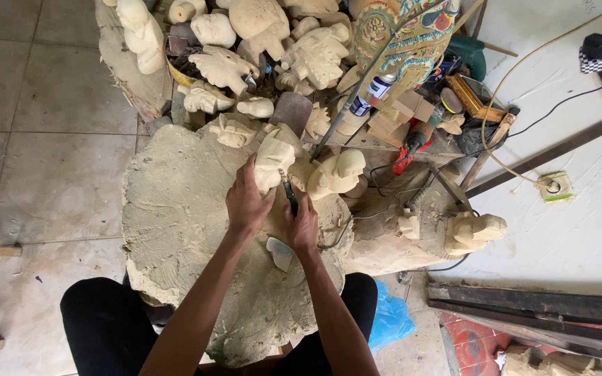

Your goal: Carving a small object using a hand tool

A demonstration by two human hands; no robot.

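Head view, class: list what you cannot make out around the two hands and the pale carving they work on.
- Tool tip: the right hand grips a dark tool; its end is too small to identify, head view.
- Carving: the left hand covers its lower side.
- White object under the right wrist: partly hidden, kind unclear.
- Painted figure: cut off by the top edge.

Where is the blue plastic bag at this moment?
In the head view, the blue plastic bag lies on the floor at the lower centre-right, beside the person's right knee and just below the sawdust-covered work block.
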